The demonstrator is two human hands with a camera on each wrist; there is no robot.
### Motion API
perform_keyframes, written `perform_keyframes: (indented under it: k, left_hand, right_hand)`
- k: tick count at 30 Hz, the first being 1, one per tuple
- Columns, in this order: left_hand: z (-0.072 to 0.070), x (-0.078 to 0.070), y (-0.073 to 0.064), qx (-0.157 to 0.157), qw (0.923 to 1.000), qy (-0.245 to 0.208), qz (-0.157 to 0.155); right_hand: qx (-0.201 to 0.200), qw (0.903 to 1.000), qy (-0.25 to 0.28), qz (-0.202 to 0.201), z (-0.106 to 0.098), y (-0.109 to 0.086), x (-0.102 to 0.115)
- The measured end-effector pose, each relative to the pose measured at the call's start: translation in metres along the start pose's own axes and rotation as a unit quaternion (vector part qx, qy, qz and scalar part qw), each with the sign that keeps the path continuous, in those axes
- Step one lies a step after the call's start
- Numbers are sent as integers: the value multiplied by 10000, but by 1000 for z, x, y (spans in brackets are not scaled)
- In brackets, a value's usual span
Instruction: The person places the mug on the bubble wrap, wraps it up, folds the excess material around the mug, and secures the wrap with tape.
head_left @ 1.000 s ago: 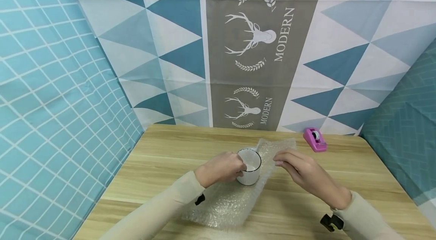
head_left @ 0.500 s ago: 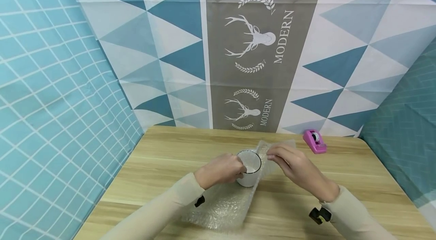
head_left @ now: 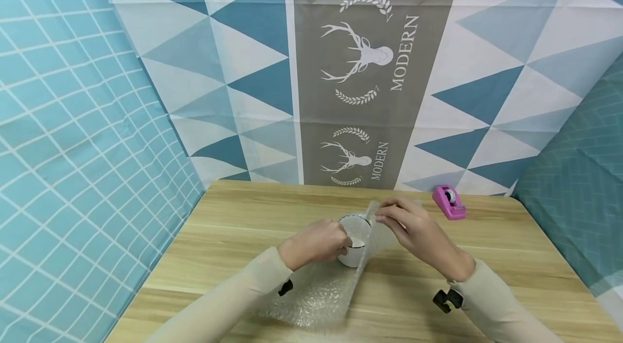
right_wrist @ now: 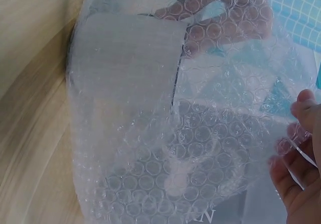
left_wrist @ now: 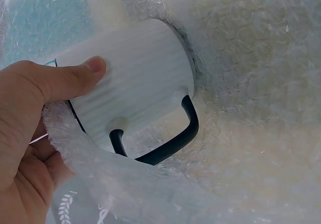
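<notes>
A white mug (head_left: 351, 257) with a dark rim stands on a sheet of bubble wrap (head_left: 318, 297); its black handle (left_wrist: 173, 146) shows in the left wrist view. My left hand (head_left: 316, 244) grips the mug at its rim, thumb (left_wrist: 83, 78) on the outer wall and the other fingers partly hidden. With my right hand (head_left: 411, 228) I pinch the edge of the wrap, lifted along the mug's right side. Through the raised wrap, the right wrist view shows the mug wall (right_wrist: 128, 58) and my left fingers.
A pink tape dispenser (head_left: 449, 202) stands at the back right of the wooden table (head_left: 258, 202). Patterned cloth (head_left: 258, 56) hangs behind the table, with blue gridded cloth (head_left: 87, 132) on the left and teal cloth (head_left: 579, 170) on the right.
My right hand has moved left toward the mug, bringing the raised wrap edge over against the mug's right side and part of its rim. The left hand and mug have stayed in place.
</notes>
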State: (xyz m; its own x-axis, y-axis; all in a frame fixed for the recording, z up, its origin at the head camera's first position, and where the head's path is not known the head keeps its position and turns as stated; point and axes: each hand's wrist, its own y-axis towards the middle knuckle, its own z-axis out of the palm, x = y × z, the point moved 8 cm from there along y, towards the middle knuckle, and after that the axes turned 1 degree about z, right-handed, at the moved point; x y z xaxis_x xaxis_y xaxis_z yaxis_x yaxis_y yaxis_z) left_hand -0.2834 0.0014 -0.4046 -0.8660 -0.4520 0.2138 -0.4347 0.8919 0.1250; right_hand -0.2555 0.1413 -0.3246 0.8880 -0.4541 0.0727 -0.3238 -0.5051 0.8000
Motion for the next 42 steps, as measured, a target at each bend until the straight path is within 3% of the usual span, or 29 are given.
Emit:
perform_keyframes:
  k: [12,17,25,34,37,42]
  left_hand:
    - [0,0,-1,-29,10000,-62,43]
    - [-1,1,-1,-86,9999,-87,27]
    - [0,2,-1,-67,9998,-194,32]
    - [1,3,-1,-170,9998,-108,64]
    - [1,3,-1,-184,9998,-71,63]
    - [1,3,-2,-165,9998,-51,61]
  right_hand:
    - [-268,9989,-256,-274,7,4,0]
    - [-142,9990,-331,-257,12,5,-1]
    - [201,9987,23,464,21,-1,-11]
    - [509,9880,650,1304,35,-20,-13]
    - [527,9895,583,1210,37,-25,-10]
    - [553,9956,46,760,40,-33,-3]
